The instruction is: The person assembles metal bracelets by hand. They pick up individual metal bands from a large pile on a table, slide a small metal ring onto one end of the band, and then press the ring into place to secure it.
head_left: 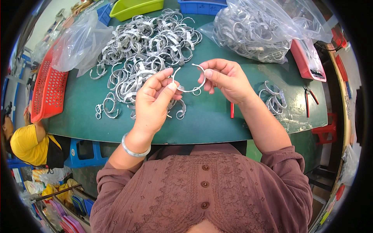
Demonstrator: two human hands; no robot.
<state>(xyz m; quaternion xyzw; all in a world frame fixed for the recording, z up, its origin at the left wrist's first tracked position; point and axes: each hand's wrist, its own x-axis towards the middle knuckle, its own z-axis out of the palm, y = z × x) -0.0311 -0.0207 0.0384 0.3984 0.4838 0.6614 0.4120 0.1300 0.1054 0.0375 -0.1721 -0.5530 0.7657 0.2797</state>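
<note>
A thin silver open bangle [185, 90] is held up over the table between my two hands. My left hand [154, 97] pinches its left side between thumb and fingers. The right side is gripped by my right hand [224, 79], thumb in front. The gap in the bangle faces away from me, and a small ring [197, 92] shows at its near edge. Beyond my hands lies a big heap of silver bangles [149, 42]. A few loose bangles [110, 106] lie left of my left wrist, with small rings [98, 111] beside them.
Right of my forearm are several bangles [275, 101] and red-handled pliers [307, 101]. A red stick-like tool [232, 110] lies between my arms. A clear bag of bangles [252, 37], red basket [48, 87], pink tray [307, 64] and green bin [134, 9] surround the heap. A person [29, 141] is at left.
</note>
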